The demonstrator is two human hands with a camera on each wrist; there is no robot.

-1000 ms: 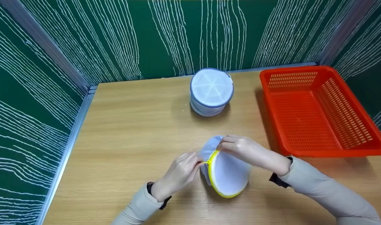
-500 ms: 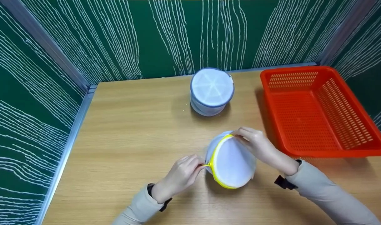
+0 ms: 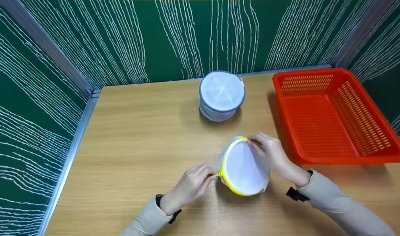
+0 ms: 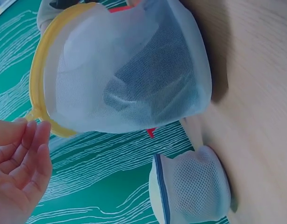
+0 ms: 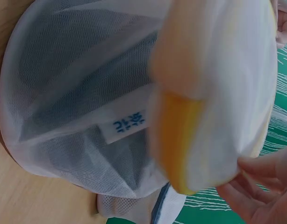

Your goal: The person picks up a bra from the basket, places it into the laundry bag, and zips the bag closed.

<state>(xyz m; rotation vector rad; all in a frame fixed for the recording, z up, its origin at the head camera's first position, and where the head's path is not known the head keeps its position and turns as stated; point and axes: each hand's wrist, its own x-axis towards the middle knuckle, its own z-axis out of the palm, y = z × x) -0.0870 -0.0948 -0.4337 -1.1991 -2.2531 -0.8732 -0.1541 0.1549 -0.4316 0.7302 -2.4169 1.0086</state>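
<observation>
A white mesh laundry bag (image 3: pixel 245 167), cylinder-shaped with a yellow zipper round its top, stands on the table with that top tilted to face the person. The left hand (image 3: pixel 194 183) pinches the yellow zipper pull (image 4: pixel 32 115) at the bag's left side. On the upper right of the rim, the right hand (image 3: pixel 270 151) pinches the edge between thumb and fingers. From close by, the right wrist view shows the mesh wall and a white label (image 5: pixel 127 122) with blue characters. That view is blurred around the yellow zipper (image 5: pixel 178 140).
Behind the hands stands a second mesh bag (image 3: pixel 222 93), round, with blue trim. A red plastic basket (image 3: pixel 346 160) takes up the right side of the wooden table (image 3: pixel 137 137). Green panels (image 3: pixel 168 62) with white lines enclose the back and both sides.
The right hand and the bag's rim have moved right and slightly up. The left hand keeps its pinch on the zipper pull, shifting a little right. The second bag and basket stay put.
</observation>
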